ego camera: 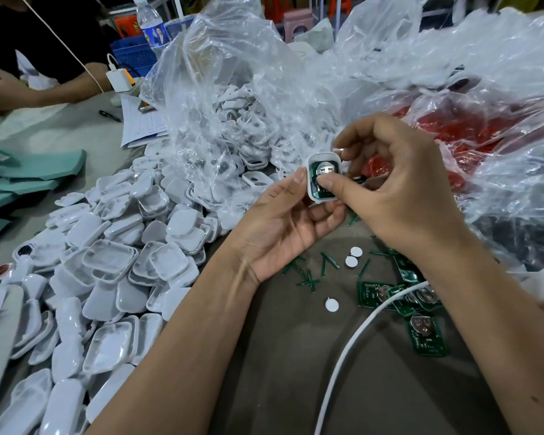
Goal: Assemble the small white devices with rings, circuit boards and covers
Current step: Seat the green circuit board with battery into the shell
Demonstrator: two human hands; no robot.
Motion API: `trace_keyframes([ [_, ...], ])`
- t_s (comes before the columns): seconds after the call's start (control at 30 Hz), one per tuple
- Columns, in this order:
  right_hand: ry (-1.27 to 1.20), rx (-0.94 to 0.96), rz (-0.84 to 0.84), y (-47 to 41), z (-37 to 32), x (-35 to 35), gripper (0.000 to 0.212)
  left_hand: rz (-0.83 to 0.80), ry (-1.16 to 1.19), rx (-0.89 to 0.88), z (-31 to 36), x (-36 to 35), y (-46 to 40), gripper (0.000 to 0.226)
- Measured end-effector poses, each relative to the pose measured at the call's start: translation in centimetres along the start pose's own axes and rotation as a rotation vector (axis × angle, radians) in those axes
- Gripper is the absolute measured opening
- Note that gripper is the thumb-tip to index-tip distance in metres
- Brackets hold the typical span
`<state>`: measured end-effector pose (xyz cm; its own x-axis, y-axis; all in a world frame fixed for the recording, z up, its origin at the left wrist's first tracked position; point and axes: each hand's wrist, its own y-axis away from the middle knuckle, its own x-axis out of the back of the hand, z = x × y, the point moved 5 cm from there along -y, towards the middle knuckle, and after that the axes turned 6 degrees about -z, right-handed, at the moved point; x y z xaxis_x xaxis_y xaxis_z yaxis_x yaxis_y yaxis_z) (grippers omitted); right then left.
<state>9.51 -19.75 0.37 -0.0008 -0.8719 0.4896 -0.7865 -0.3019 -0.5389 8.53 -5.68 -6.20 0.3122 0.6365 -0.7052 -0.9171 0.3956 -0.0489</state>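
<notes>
1. Left hand [283,227] cradles the small white square plastic shell [312,183], fingers curled round it, above the grey table [280,356].
2. Right hand [399,189] presses its thumb on the green circuit board [322,174] seated inside the shell, fingers bent round its far edge.

head-worn view, angled forward and down, close over table [289,356]

A grey work table [283,356] fills the view. At ten o'clock a second person's forearm [44,92] rests on it, near a water bottle [151,23], a blue crate [135,54] and a white charger [118,78]. Teal sheets [29,171] lie at nine o'clock. Orange stools [296,4] stand at twelve o'clock. Lighting is bright and even.
</notes>
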Motion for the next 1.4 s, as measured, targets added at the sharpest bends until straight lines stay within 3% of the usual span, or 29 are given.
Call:
trace_keyframes([
  [0.17,-0.409,-0.251,0.009,0.2,1.6,-0.4,0.051,-0.030,-0.003,-0.014,0.2,-0.2,0.0,0.054],
  [0.33,-0.781,-0.455,-0.076,0.5,2.0,-1.6,0.052,-0.084,-0.003,-0.015,0.1,-0.3,0.1,0.045],
  [0.7,-0.974,-0.572,-0.217,0.8,1.6,-2.5,0.059,-0.111,-0.001,-0.010,-0.1,-0.4,0.4,0.036],
  [0.9,-1.042,-0.618,-0.251,0.9,1.8,-2.8,0.049,-0.093,-0.014,-0.009,-0.1,-0.3,0.4,0.035],
  [1.4,-1.138,-0.592,-0.188,0.6,2.1,-2.4,0.051,-0.099,0.055,-0.070,0.2,-0.4,0.0,0.041],
])
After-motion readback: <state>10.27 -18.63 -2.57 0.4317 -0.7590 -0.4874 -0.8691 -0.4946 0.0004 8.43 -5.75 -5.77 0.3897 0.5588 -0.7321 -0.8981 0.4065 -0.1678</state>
